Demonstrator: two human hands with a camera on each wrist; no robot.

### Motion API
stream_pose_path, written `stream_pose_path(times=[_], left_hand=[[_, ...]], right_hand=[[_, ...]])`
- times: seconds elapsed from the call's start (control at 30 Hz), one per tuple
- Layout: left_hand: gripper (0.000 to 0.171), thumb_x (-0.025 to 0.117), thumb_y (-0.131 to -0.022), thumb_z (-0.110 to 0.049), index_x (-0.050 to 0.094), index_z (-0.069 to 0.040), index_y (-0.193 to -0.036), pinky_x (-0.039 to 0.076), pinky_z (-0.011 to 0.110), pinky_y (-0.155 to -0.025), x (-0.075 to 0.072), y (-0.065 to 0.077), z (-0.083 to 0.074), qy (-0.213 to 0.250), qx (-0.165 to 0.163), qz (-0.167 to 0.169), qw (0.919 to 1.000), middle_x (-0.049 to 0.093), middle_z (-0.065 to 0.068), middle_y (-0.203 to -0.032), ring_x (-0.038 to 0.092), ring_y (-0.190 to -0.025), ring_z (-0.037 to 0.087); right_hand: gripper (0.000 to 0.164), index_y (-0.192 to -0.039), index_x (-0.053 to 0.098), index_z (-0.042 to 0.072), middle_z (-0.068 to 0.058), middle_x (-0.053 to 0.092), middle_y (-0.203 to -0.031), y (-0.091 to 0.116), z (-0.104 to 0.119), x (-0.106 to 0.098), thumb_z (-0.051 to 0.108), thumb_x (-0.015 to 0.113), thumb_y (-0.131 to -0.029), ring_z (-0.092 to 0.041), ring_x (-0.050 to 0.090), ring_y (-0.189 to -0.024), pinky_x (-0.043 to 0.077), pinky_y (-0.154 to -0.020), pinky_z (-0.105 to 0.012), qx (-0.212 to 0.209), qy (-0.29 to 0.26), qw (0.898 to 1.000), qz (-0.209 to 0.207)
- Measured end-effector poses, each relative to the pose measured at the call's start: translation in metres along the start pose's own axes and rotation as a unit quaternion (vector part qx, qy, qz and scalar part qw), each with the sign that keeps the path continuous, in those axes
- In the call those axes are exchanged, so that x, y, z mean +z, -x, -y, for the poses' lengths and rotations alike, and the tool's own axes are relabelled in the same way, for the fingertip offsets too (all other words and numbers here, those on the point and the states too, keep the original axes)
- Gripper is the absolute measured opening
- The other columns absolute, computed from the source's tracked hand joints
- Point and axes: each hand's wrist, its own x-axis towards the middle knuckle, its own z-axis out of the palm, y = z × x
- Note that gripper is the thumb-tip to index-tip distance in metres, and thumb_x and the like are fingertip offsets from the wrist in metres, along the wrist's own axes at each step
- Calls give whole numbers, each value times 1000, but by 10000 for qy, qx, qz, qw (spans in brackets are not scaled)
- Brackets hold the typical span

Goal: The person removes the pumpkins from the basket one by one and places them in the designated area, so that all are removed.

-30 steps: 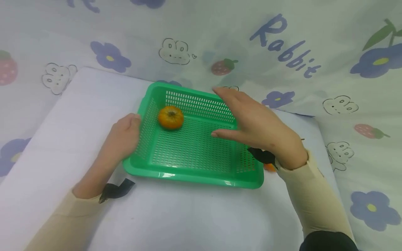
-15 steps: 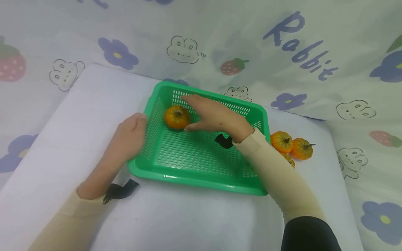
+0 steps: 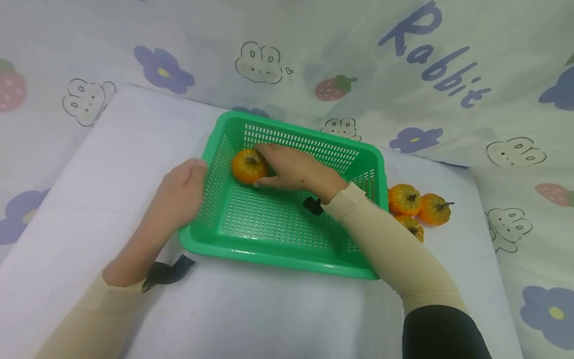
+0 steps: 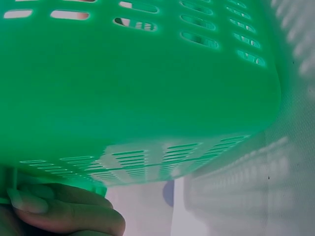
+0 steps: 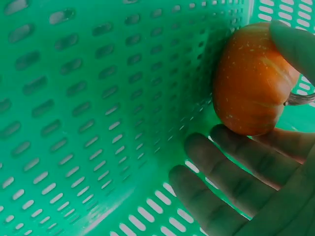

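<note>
A small orange pumpkin (image 3: pixel 248 167) sits in the back left corner of a green plastic basket (image 3: pixel 278 267). My right hand (image 3: pixel 291 167) reaches into the basket and holds the pumpkin from its right side. In the right wrist view, the thumb (image 5: pixel 295 46) lies on one side of the pumpkin (image 5: pixel 253 81). Some fingertips touch its opposite side there, while the other fingers spread apart from it. My left hand (image 3: pixel 181 192) grips the basket's left rim. In the left wrist view, its curled fingers (image 4: pixel 74 211) show beside the slotted green wall (image 4: pixel 123 93).
Several more small pumpkins (image 3: pixel 412 207) lie together on the white table (image 3: pixel 251 314), just right of the basket. A printed cloth (image 3: pixel 197 30) with rabbits, flowers and strawberries hangs behind the table.
My right hand has moved left and down into the basket and come onto the pumpkin. The pumpkins on the right have come into view. My left hand stays on the rim.
</note>
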Motion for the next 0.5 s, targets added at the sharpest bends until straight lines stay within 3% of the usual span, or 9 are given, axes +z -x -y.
stream_pose_path(times=[0.27,0.5], left_hand=[[61,15,-112,-51,51,-3,-119,53,41,-62,1,0,-1,36,-32,47,10000,54,18,-92,57,-75,32],[60,15,-112,-51,51,-3,-116,52,41,-61,1,0,-1,5,51,16,10000,54,18,-91,56,-74,31]], right_hand=[[83,-155,37,4,-9,55,-144,-1,2,4,47,76,-95,-19,54,-126,45,-107,-36,-23,-147,9999,-13],[86,-158,33,4,-10,50,-151,-2,3,5,45,75,-96,-21,51,-135,41,-113,-37,-77,-50,10000,23]])
